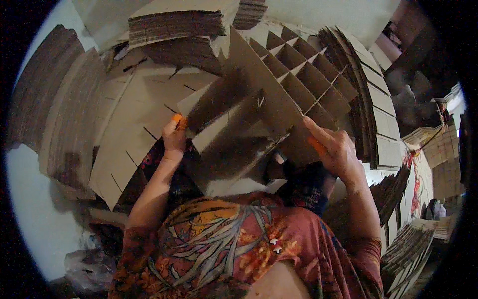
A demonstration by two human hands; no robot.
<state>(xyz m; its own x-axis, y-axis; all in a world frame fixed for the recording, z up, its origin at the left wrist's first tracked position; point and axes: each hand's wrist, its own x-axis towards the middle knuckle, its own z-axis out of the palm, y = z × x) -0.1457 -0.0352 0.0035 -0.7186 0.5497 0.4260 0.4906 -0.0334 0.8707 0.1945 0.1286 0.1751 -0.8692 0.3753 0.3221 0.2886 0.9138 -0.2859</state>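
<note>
Far left, stacks of brown cardboard [69, 114]; beside them a broad cardboard sheet [127, 109], cut with dark slits. Left hand [174, 139], an orange covering [178, 118] at its fingertips, closed on the left edge of a cardboard divider [274, 94]. Divider held tilted between the two hands, its upper-right part spread into diamond-shaped cells. Right hand [332, 149], well apart from the left, clamped on its lower edge, index finger extended along it. Farther right, a tightly packed cardboard stack [378, 104].

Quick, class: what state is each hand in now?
Left hand: closed, holding a brown cardboard panel.
Right hand: closed, holding a brown cardboard lattice.
</note>
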